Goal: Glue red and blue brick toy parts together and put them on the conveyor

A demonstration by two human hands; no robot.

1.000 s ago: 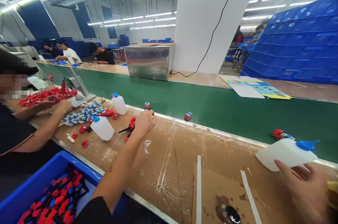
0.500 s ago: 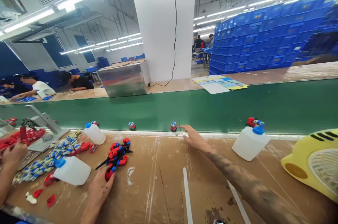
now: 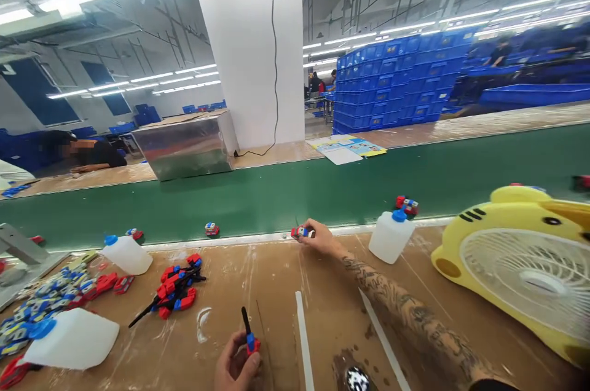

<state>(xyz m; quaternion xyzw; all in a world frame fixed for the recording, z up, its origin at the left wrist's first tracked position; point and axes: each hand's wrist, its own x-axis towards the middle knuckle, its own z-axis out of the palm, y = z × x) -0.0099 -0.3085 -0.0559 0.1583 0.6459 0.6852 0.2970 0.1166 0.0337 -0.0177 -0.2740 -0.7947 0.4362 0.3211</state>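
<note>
My left hand (image 3: 237,361) is closed on a small red and blue plastic toy part with a black rod (image 3: 249,335), the rod pointing up. Farther forward, at the near edge of the green belt, my right hand (image 3: 321,239) pinches a small red, white and blue toy piece (image 3: 298,232). Left of centre lies a pile of red and blue parts with black rods (image 3: 177,286). Another small toy piece (image 3: 211,229) rides on the green belt (image 3: 262,203), left of my right hand.
White bottles with blue caps stand at the right (image 3: 391,237) and left (image 3: 129,254); another bottle (image 3: 76,339) lies tilted nearer. A yellow fan (image 3: 454,240) occupies the right side. Loose toy parts (image 3: 59,292) cover the left. Beyond the belt sit a metal box (image 3: 188,148) and stacked blue crates (image 3: 387,86).
My left hand has lifted a part from the pile and moved right, nearer me. My right hand has closed on the toy piece at the belt's edge. The view has swung right.
</note>
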